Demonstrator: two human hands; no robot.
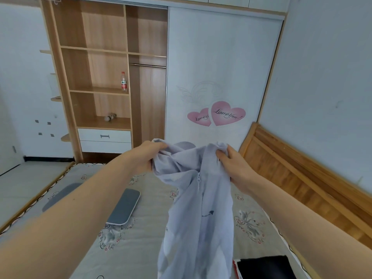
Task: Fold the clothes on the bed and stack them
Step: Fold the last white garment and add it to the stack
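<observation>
Up at the upper left of the frame an open wardrobe (104, 77) holds a plastic bottle (124, 81) on a shelf; lower left, a grey phone (124, 207) lies flat on the patterned mattress (141, 248); at centre the left hand (147, 156) grips one bunched top corner of a pale lilac zip garment (199, 214), which hangs down over the bed; just right, the right hand (235, 166) pinches the other top corner; at the lower right edge a folded black cloth (265, 267) rests on the mattress, beside the wooden headboard (302, 178).
</observation>
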